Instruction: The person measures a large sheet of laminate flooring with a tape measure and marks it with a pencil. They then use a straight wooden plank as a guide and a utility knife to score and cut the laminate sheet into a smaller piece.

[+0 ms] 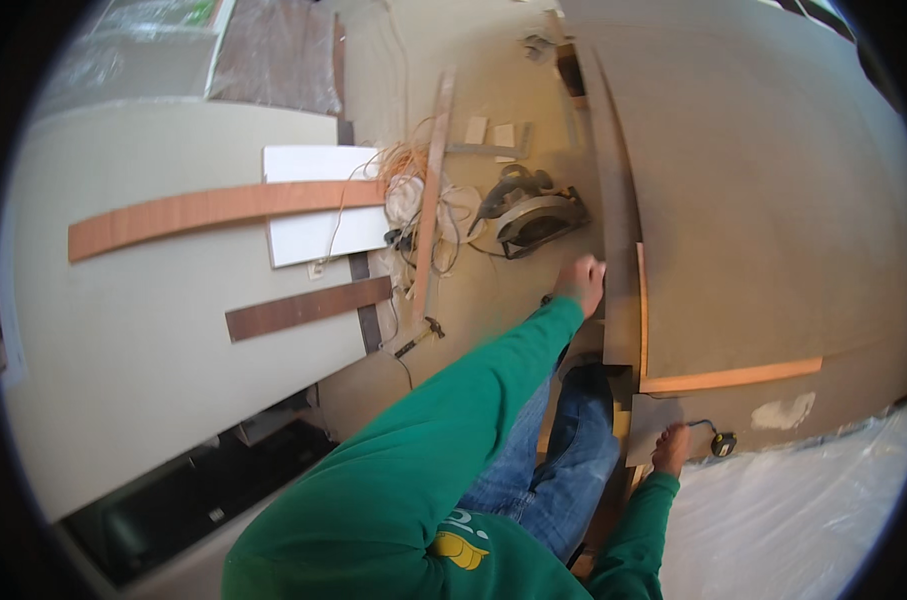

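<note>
My left hand, reached far forward, is closed with its fingertips at the edge of a long grey-brown panel strip. What it grips, if anything, is hidden. Curled low over the near part of the panel, my right hand lies beside a black-and-yellow tape measure. A thin dark strip runs between that hand and the tape measure; what its fingers hold cannot be made out. Two narrow orange-brown wood strips, one lengthwise and one crosswise, meet near a corner on the large grey-brown panel.
A circular saw stands on the floor left of the panel, among tangled cords. Near my left arm lies a hammer. Wood planks and white boards rest on a pale tabletop. Clear plastic sheeting lies at lower right.
</note>
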Motion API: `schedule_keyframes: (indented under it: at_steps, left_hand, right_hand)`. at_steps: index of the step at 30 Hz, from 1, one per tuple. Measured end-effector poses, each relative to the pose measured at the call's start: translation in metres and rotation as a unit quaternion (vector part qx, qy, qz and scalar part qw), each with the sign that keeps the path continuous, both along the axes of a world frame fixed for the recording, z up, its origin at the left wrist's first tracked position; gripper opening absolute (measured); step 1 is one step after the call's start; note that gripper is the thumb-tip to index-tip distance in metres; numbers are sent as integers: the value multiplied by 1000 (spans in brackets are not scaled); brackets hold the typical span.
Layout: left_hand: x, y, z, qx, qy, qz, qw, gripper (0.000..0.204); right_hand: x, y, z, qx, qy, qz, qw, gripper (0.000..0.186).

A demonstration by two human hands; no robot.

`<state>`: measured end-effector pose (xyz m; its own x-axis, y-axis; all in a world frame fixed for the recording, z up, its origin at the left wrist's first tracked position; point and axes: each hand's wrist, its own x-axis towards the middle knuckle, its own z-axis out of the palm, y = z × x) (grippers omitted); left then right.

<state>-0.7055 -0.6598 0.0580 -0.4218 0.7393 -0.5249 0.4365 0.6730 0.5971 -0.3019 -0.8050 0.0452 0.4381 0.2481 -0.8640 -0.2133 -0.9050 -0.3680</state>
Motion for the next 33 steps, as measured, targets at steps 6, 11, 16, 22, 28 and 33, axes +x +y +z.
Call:
schedule_keyframes:
  at_steps: [6, 11, 16, 22, 28, 33]
  left_hand:
    - [-94, -260, 30, -93, 123, 86, 984, 14]
    - [-144, -214, 49, -191, 81, 168, 964, 17]
    - [-201, -319, 73, -145, 239, 242, 929, 36]
    - [-339, -316, 62, -1, 355, 474, 806, 74]
    - [-539, -269, 142, 125, 320, 583, 736, 105]
    - [-724, -267, 236, 247, 344, 576, 699, 121]
  right_hand:
    - [52, -57, -30, -10, -23, 100, 995, 35]
    - [128, 16, -48, 61, -398, 454, 795, 60]
    - [-2, 0, 41, -160, -439, 500, 729, 52]
    - [-55, -105, 47, 41, -281, 554, 783, 48]
    - [-149, -168, 129, 20, -89, 482, 871, 45]
    - [-230, -186, 167, -21, -40, 517, 855, 42]
